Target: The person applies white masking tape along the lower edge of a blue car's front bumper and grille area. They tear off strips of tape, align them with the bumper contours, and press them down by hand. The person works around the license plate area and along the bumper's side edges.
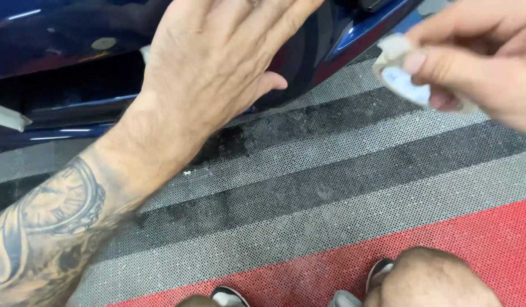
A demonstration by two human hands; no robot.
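Blue bodywork [64, 34] fills the upper left, glossy and dark, low over the perforated floor mat [342, 170] with its grey, black and red stripes. Your left hand [217, 62] lies flat against that panel, fingers spread and gripping nothing, with the tattooed forearm stretching back toward you. Your right hand [479, 57] hangs to the right of the panel and clear of it, thumb and fingers pinched on a small wad of white cloth [408, 77]; the wad looks crumpled and slightly blurred, so you cannot tell whether it is damp or dry.

Judging from this pose, the wiping side is the one held off the paint. To do the stroke well, keep the flat palm steady as a brace on the panel, so your weight stays off the cloth. Fold the wad so that a clean, smooth face leads, and let no fingernail ride ahead of it. Meet the curved lower edge of the panel lightly and follow its line rather than crossing it. Your knees and shoes [229, 295] sit just below the panel on the red stripe; keep them back from the paint.
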